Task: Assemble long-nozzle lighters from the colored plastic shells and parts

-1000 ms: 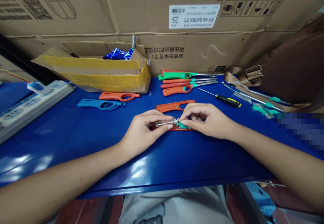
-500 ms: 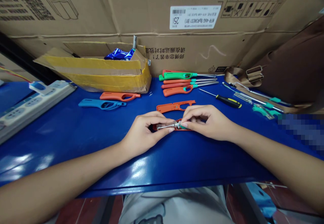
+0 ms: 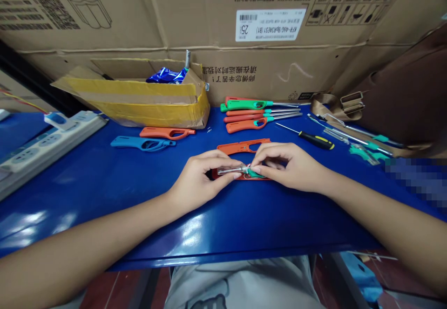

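Note:
My left hand (image 3: pixel 202 174) pinches a clear lighter fuel tank (image 3: pixel 228 170) between thumb and fingers. My right hand (image 3: pixel 286 165) is closed at the tank's valve end, its fingertips pressed together; whatever small part they hold is too hidden to name. Beneath both hands lies an orange-red lighter shell half (image 3: pixel 240 177), with a green trigger (image 3: pixel 254 174) and thin wires in it. Just behind, another orange shell half (image 3: pixel 233 148) rests on the blue table.
A taped carton (image 3: pixel 139 104) stands at the back left, with blue and orange lighter shells (image 3: pixel 139 144) before it. Assembled lighters (image 3: pixel 244 126), a screwdriver (image 3: pixel 314 140) and metal tubes with green parts (image 3: pixel 366 142) lie at back right. A power strip (image 3: pixel 52 141) is at left.
My right fingers have shifted slightly up and right, so more of the green trigger and wires shows. My left hand keeps hold of the tank.

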{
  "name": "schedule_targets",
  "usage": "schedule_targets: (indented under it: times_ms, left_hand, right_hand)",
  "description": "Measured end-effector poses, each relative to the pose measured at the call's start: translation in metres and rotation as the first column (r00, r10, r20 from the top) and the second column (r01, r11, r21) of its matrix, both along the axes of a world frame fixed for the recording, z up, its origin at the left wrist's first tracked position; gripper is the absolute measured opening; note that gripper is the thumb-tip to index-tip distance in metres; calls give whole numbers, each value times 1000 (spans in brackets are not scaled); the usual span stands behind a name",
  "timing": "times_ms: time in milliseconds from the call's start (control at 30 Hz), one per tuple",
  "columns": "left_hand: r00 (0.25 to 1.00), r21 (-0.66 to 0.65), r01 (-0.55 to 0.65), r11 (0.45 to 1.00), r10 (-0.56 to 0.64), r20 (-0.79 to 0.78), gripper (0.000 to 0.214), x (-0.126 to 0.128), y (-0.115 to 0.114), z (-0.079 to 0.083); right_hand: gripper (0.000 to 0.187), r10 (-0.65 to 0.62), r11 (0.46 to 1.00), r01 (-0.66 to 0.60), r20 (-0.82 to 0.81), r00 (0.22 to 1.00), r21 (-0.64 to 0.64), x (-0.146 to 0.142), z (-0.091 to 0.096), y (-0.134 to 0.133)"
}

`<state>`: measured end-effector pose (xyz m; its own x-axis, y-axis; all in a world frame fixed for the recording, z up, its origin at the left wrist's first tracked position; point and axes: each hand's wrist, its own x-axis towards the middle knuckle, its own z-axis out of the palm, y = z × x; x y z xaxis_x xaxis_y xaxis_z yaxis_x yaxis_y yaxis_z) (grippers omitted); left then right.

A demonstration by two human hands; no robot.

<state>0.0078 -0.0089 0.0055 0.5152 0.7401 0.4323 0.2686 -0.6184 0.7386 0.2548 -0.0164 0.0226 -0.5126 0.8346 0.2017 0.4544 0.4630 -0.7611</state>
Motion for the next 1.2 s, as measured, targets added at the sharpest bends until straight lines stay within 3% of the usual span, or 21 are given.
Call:
schedule_targets:
  times_ms: [167,433,667,900,1200]
  left_hand:
    - [999,38,28,999,-26,-41,20,-5,6,-1]
    - [983,96,93,991,-76,-167,20,-8,7,3]
    - [977,134,128,983,-101,-190,29,-7,5,1]
    - [983,123,118,985,-98,-155,24,-6,4,2]
    - [971,161,110,981,-71,-228,25,-8,2,6]
  right_hand:
    - [14,1,971,-28,110,994,237,7,0,1]
    - [25,67,923,-192,352,933,332,16,8,0]
    - [27,122,903,-268,397,910,336,13,8,0]
    - [24,138,901,-288,415,899,324,8,3,0]
    - [33,46,910,-229,465,884,345,9,1,0]
